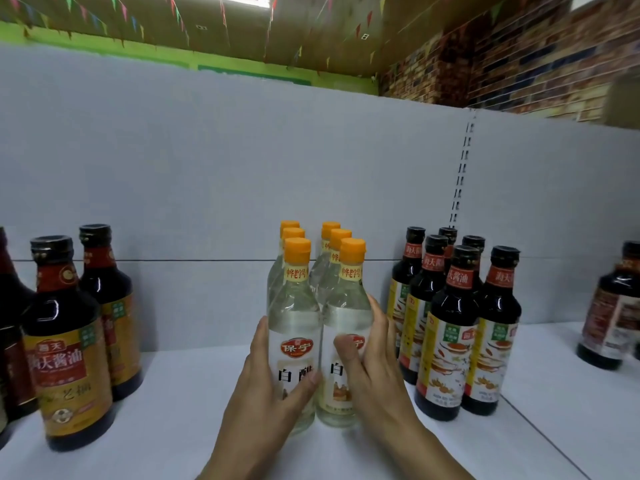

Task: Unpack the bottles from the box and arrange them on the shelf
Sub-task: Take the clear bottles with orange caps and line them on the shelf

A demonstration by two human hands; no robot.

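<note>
Several clear vinegar bottles with orange caps stand in two rows on the white shelf (180,403), running back toward the grey panel. My left hand (273,386) grips the front left bottle (295,327) around its label. My right hand (370,362) grips the front right bottle (346,320), thumb across its label. Both front bottles stand upright on the shelf, side by side and touching. The box is out of view.
Dark soy sauce bottles with gold labels (65,344) stand at the left. A cluster of dark bottles with white and yellow labels (453,334) stands close on the right of my right hand. Another dark bottle (613,313) sits far right.
</note>
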